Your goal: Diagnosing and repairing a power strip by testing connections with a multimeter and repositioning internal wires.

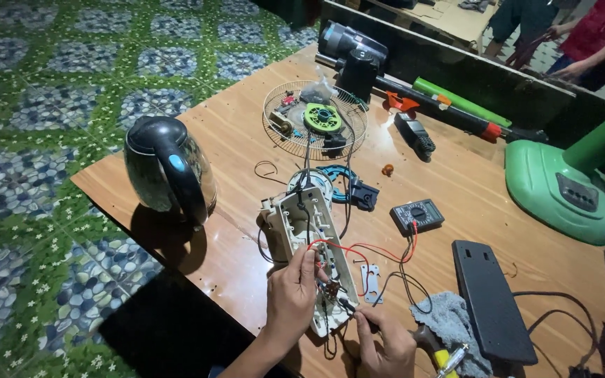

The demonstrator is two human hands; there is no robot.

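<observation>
The right hand (385,344), nearest the camera, pinches a thin black probe between closed fingers and points its tip into the open cream plastic housing (307,253), probably to touch a contact inside. The left hand (290,294) wraps its fingers over the housing's edge, holding it steady on the brown wooden table (246,140). Red and black wires (369,253) run to a small dark multimeter (417,215), which lies within easy sight. Farther away stand a glossy black kettle (168,170) and a round wire fan grille (314,120) carrying small parts.
</observation>
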